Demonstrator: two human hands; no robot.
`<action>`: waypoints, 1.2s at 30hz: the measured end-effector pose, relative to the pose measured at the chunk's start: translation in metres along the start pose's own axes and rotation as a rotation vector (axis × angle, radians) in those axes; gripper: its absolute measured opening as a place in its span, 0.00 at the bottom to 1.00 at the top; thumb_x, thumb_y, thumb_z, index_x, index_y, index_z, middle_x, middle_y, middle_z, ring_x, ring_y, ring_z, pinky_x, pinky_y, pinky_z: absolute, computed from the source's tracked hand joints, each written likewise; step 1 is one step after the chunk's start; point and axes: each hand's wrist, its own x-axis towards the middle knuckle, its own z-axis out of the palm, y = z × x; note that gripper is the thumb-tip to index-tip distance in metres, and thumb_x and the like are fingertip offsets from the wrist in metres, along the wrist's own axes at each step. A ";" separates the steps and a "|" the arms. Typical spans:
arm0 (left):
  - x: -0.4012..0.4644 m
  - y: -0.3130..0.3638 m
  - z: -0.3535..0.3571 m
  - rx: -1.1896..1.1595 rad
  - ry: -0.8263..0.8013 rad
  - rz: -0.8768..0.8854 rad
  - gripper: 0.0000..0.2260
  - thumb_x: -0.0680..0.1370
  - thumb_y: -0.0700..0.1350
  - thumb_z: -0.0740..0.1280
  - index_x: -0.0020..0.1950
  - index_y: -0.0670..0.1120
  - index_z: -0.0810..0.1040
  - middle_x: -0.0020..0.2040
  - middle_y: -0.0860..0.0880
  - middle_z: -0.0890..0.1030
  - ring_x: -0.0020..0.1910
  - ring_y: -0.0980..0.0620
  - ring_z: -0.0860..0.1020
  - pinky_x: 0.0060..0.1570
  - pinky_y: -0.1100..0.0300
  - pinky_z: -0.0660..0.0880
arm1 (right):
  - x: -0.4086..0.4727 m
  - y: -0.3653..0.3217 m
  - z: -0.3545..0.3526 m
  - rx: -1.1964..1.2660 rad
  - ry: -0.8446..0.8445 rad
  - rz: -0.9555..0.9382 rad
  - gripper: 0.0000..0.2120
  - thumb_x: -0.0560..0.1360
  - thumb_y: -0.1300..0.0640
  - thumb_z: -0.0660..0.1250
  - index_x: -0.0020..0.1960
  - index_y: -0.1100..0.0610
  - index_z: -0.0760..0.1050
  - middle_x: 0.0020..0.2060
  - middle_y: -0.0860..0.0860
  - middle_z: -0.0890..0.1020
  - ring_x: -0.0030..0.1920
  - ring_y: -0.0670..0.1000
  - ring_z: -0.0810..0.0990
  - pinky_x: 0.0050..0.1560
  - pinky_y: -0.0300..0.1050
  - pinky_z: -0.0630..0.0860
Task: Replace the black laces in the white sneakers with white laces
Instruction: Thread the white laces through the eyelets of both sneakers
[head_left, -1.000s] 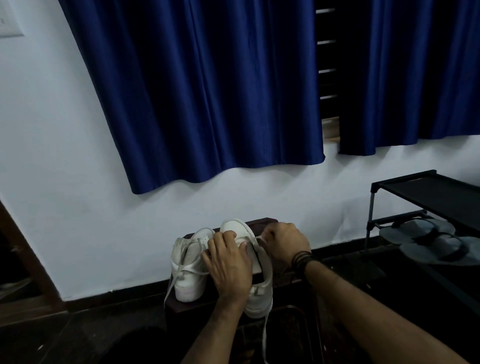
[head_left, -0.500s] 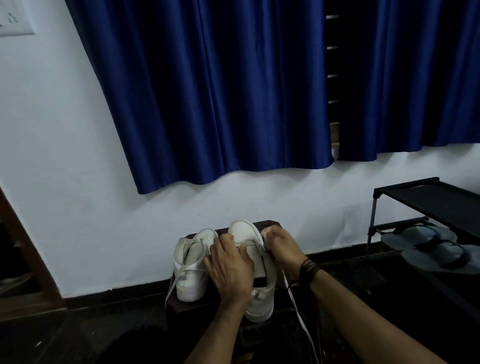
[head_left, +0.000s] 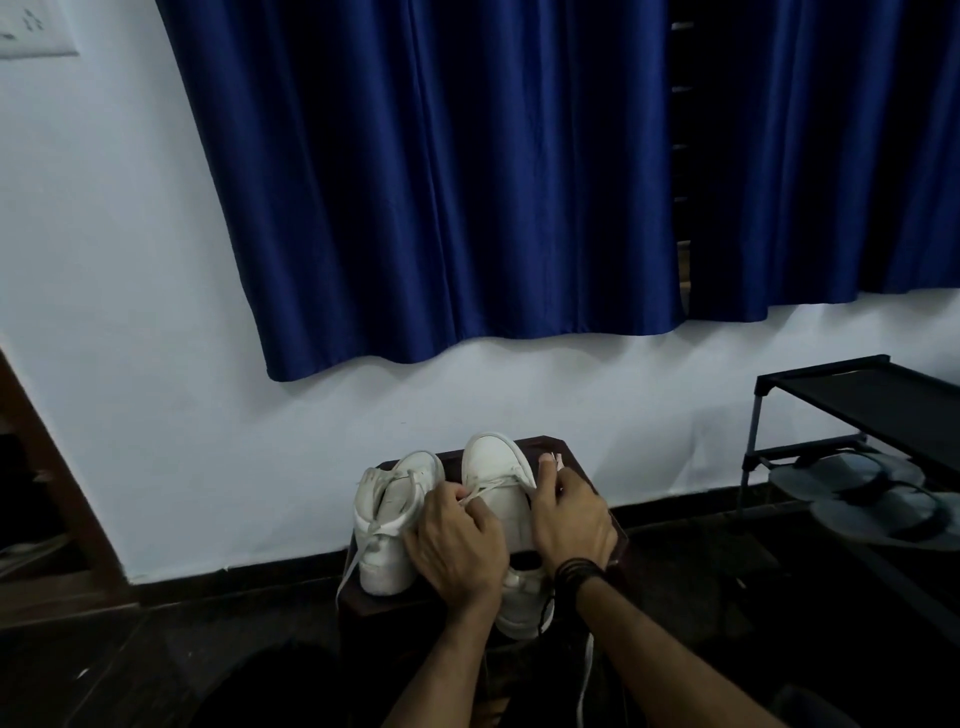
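Note:
Two white sneakers stand on a small dark stool (head_left: 571, 457) by the wall. The left sneaker (head_left: 387, 519) has a white lace hanging off its side. The right sneaker (head_left: 496, 473) lies under both hands. My left hand (head_left: 457, 540) covers its left side and pinches a white lace (head_left: 493, 486) that crosses the tongue. My right hand (head_left: 569, 514) grips the shoe's right side, its thumb raised and a lace tip showing beside it. A white lace end (head_left: 586, 675) dangles below my right wrist. No black lace is plainly visible.
A white wall with a dark skirting lies behind the stool, with blue curtains (head_left: 467, 182) above. A black shoe rack (head_left: 862, 400) with grey sandals (head_left: 883, 499) stands at the right. A wooden door frame (head_left: 52, 478) is at the left. The floor is dark.
Both hands have shifted on the right sneaker: my right hand moved to the shoe's right side with its thumb up, and my left hand now pinches the lace over the tongue.

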 end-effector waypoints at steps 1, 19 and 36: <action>0.000 -0.001 0.000 -0.004 -0.001 -0.003 0.06 0.68 0.43 0.62 0.40 0.48 0.78 0.37 0.48 0.82 0.39 0.43 0.80 0.45 0.50 0.72 | -0.001 0.000 -0.001 -0.006 -0.003 0.017 0.28 0.79 0.34 0.49 0.47 0.53 0.79 0.44 0.55 0.83 0.48 0.59 0.81 0.47 0.49 0.73; 0.003 0.004 -0.002 0.219 -0.088 -0.029 0.16 0.77 0.49 0.56 0.37 0.44 0.78 0.36 0.44 0.82 0.40 0.41 0.80 0.44 0.49 0.69 | 0.008 -0.006 -0.005 -0.070 -0.118 0.172 0.36 0.77 0.29 0.45 0.50 0.53 0.81 0.54 0.56 0.83 0.55 0.59 0.79 0.52 0.51 0.71; 0.005 0.006 0.008 0.246 -0.027 -0.061 0.03 0.73 0.42 0.69 0.40 0.46 0.76 0.37 0.46 0.80 0.42 0.42 0.79 0.45 0.49 0.69 | 0.069 -0.012 -0.048 0.350 -0.617 0.075 0.20 0.81 0.47 0.63 0.34 0.56 0.76 0.21 0.44 0.71 0.23 0.43 0.67 0.26 0.35 0.64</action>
